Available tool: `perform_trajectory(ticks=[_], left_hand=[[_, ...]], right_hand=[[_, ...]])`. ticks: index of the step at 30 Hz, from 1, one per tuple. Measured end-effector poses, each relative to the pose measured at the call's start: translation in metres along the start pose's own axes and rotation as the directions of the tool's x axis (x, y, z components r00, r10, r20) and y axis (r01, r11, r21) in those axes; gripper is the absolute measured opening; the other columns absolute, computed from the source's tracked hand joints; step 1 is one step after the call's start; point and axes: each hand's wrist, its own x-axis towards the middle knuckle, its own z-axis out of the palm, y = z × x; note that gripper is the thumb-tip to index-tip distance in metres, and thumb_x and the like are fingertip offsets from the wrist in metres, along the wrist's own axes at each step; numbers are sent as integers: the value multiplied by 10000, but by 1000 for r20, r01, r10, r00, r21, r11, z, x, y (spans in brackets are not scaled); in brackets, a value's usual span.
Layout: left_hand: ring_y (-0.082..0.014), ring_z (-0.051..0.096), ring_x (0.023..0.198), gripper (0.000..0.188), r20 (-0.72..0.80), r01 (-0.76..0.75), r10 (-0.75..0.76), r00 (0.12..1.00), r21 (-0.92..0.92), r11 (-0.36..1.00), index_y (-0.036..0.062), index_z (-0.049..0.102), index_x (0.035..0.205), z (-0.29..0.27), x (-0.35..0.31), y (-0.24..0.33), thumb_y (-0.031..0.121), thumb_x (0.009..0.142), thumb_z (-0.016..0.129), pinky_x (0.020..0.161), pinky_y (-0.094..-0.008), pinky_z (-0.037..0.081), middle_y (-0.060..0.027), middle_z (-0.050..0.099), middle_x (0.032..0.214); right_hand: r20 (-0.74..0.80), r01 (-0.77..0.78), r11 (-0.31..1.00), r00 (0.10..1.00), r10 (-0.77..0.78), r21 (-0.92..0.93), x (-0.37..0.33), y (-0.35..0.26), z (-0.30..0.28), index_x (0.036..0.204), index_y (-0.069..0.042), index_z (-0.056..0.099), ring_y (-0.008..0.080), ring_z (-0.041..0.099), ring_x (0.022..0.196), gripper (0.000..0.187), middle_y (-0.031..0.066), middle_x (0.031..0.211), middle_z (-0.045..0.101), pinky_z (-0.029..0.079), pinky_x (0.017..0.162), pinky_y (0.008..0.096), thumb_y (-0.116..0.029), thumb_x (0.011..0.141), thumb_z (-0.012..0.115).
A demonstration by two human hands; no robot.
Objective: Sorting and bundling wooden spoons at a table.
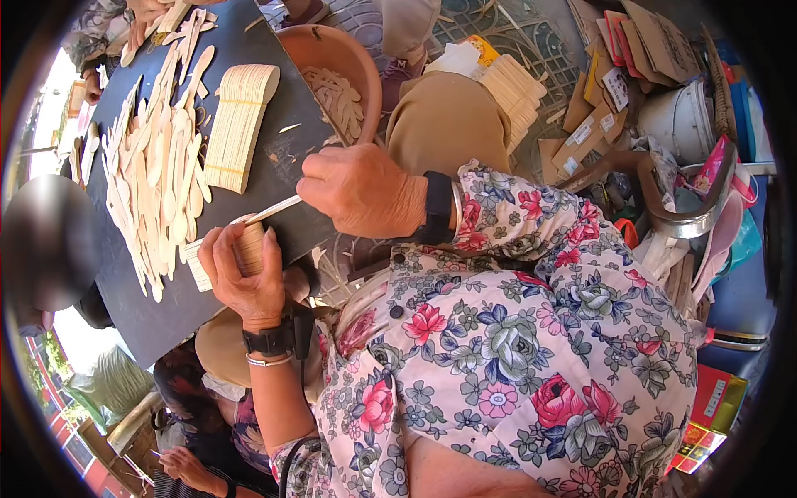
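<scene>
My left hand [235, 278] is wrapped round a stack of flat wooden spoons [249, 251] at the near edge of the dark table [183, 319]. Just right of it, my right hand [361, 192] is closed, pinching a thin pale strip [278, 208] that slants down to the top of that stack. Seen edge-on, the strip could be a wooden spoon, but I cannot tell. Beyond my hands lies a neat bundle of wooden spoons [241, 124] with a band round it. A loose heap of wooden spoons [158, 170] spreads to its left.
A terracotta-coloured basin [365, 70] with wooden pieces stands beyond the table's right edge. More stacked wooden pieces [513, 93] lie beyond my knee [452, 116]. Cardboard pieces [656, 41], a white bucket [677, 120] and a metal-framed chair arm [685, 217] are at right. Other people's hands [145, 12] work at the far left.
</scene>
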Motion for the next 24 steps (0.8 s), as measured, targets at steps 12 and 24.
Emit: perform_trajectory(ticks=[12,24], left_hand=[[-384,475,1240,670,87,-144,139,986,56,988,-33,481,1320,-2,0,11,209,746,728,1061,-469,358,-244,506,1297],[-409,412,1302,594,39,-174,170,985,146,974,-60,445,1336,22,-8,2,250,856,606,1124,-504,251,-266,473,1350]], right_hand=[[-69,105,994,992,-105,-1,11,-10,5,743,-67,522,246,552,713,90,77,754,489,457,572,362,-120,713,588],[18,103,995,994,-103,11,17,-1,27,757,-49,568,288,599,762,85,112,790,533,513,661,386,-134,771,564]])
